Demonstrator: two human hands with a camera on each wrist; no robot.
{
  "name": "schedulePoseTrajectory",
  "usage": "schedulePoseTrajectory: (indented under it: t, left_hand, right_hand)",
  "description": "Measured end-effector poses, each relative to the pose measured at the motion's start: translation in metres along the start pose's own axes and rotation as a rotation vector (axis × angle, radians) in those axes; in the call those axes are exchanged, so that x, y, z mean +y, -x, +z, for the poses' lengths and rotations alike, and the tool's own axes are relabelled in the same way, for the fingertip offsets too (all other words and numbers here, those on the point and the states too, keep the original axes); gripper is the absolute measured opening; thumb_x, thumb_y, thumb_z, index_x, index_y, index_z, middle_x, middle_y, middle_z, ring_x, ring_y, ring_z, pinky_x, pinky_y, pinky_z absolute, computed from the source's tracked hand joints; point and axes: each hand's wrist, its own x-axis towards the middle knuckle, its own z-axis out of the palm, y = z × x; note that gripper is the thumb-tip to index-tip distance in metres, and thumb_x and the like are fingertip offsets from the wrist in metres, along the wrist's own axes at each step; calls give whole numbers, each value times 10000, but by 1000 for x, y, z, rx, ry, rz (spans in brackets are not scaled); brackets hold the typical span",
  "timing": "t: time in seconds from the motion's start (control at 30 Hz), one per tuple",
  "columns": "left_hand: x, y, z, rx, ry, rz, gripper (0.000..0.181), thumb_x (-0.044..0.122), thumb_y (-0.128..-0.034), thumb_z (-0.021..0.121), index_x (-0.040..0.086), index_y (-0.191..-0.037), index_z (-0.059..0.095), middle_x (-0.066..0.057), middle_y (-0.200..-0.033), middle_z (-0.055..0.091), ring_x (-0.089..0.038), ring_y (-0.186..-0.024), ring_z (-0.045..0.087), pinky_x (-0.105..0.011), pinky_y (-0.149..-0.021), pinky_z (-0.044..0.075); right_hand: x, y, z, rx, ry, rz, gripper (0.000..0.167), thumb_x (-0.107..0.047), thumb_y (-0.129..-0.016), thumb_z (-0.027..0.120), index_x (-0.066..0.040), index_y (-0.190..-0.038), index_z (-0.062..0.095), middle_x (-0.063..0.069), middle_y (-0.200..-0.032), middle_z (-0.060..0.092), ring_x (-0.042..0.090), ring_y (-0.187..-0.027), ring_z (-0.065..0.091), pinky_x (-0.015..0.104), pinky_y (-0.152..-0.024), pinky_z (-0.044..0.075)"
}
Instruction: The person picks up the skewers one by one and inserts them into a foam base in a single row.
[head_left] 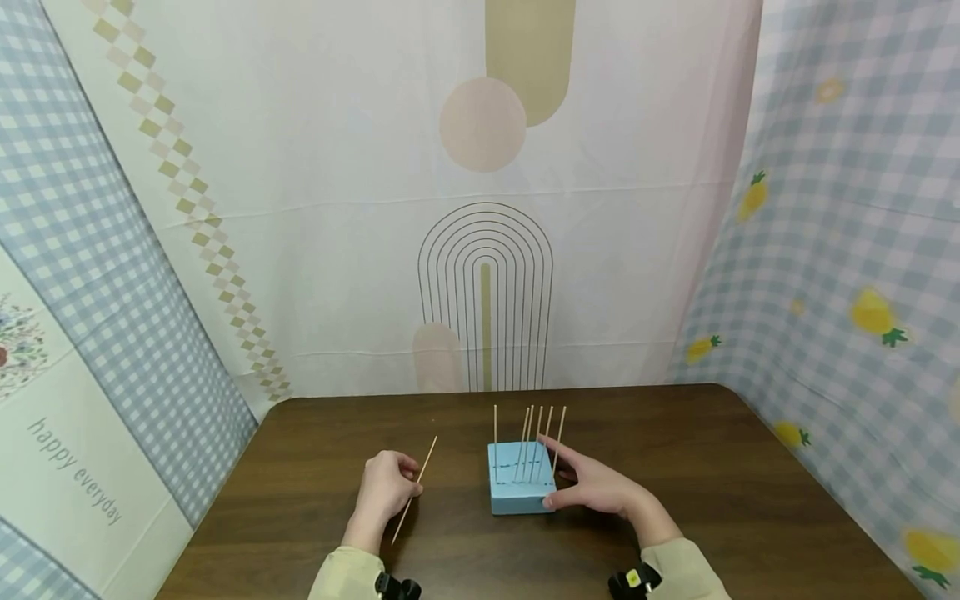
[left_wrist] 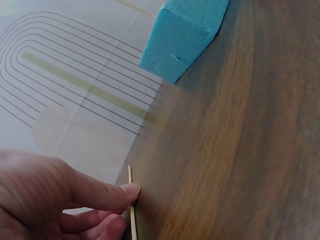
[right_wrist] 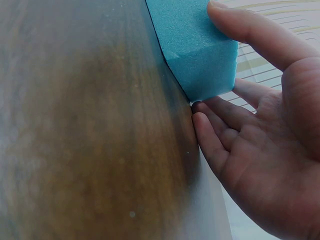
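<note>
In the head view a light-blue foam block [head_left: 517, 505] sits on the table with several thin wooden sticks standing upright in its top. My right hand [head_left: 596, 486] holds this block from the right, thumb on the near face and fingers along the right and far sides. The right wrist view shows the thumb [right_wrist: 250, 25] against the foam [right_wrist: 200, 65]. Left of the block, my left hand [head_left: 386, 483] pinches a loose wooden stick [head_left: 427, 458] between thumb and fingers, tilted and apart from the block. Its upper end rises past the thumb [left_wrist: 120, 196] in the left wrist view.
The dark wooden table [head_left: 300, 500] ends at a back edge against a patterned cloth [head_left: 360, 292]. Checked cloths hang on the left [head_left: 97, 167] and right [head_left: 825, 250]. Both wrists carry small black cameras.
</note>
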Motion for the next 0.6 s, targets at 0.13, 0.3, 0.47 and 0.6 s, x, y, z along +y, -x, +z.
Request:
schedulePoseTrajectory:
  t: [0.13, 0.3, 0.47, 0.6]
  left_hand:
    - [1, 2, -2, 2, -2, -6, 257, -79, -682, 898, -4, -900, 786, -11, -732, 688, -140, -689, 634, -352, -670, 551]
    - [3, 4, -5, 3, -32, -5, 244, -66, -682, 895, -3, -895, 794, -27, -729, 714, -180, -705, 663, -394, -703, 570]
    - [4, 4, -7, 0, -69, -20, 230, -39, -688, 905, 14, -890, 808, -92, -835, 760, -286, -813, 709, -458, -789, 589]
    - [3, 4, -8, -1, -90, -23, 210, -39, -687, 872, 22, -880, 815, -114, -878, 772, -333, -862, 717, -479, -820, 588]
  right_hand:
    - [0, 0, 0, 0, 2, -2, 1050, -321, -900, 849, -159, -1721, 215, 288, -1711, 248, 516, -1462, 435, 635, -1192, 353]
    - [0, 0, 0, -1, 1, 0, 1047, -325, -902, 846, -158, -1721, 215, 288, -1710, 249, 516, -1463, 434, 635, -1187, 360]
    - [0, 0, 0, -5, -4, 0, 1038, -322, -908, 845, -173, -1722, 218, 283, -1712, 248, 507, -1467, 433, 632, -1188, 361]
    - [1, 0, 0, -3, -4, -4, 1038, -314, -905, 847, -188, -1723, 221, 277, -1714, 250, 503, -1465, 439, 630, -1187, 363]
